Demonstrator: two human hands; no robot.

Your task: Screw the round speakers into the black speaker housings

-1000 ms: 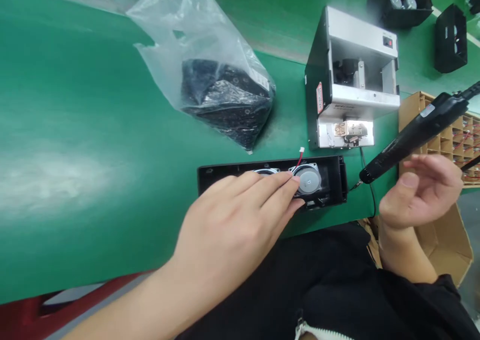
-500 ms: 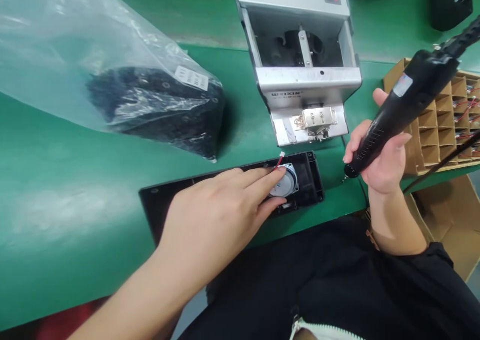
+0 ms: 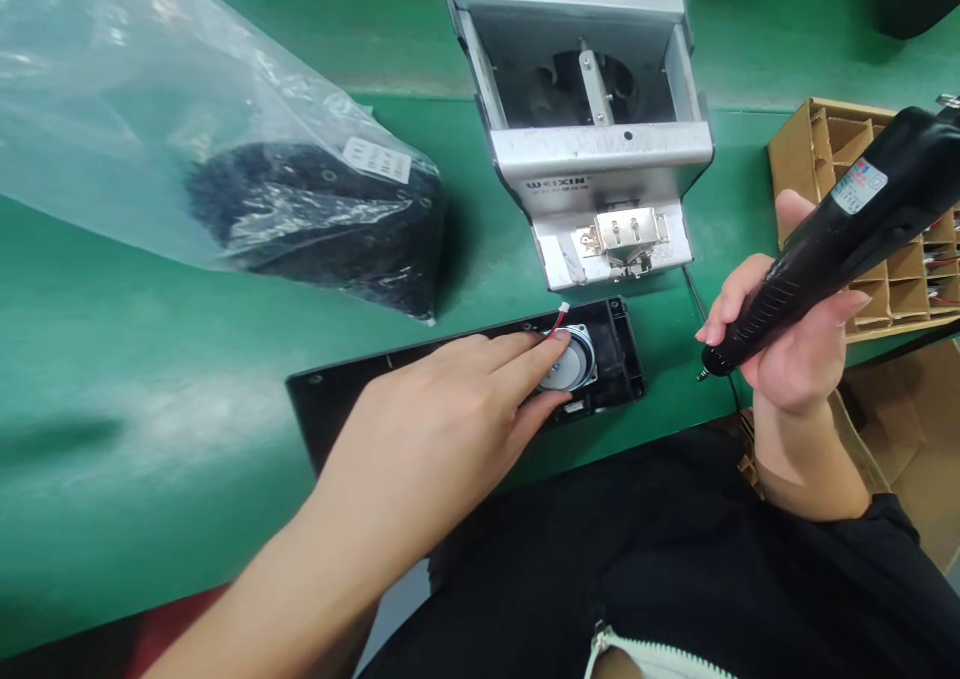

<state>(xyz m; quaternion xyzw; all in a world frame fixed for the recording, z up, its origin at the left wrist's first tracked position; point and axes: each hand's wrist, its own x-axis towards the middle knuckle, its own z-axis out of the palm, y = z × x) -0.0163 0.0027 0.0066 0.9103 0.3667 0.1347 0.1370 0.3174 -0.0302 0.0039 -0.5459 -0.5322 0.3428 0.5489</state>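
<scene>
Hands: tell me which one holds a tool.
The right hand. It wraps a black electric screwdriver, tip off the table; the left hand lies flat on the speaker in the black housing.

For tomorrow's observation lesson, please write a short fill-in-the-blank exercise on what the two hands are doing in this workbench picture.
1. The right hand grips a black electric ____.
2. The left hand rests on the long black housing, fingertips on a round ____.
3. The table surface is ____.
4. The clear plastic bag lies to the ____ of the metal machine.

Missing words: screwdriver; speaker; green; left
</scene>
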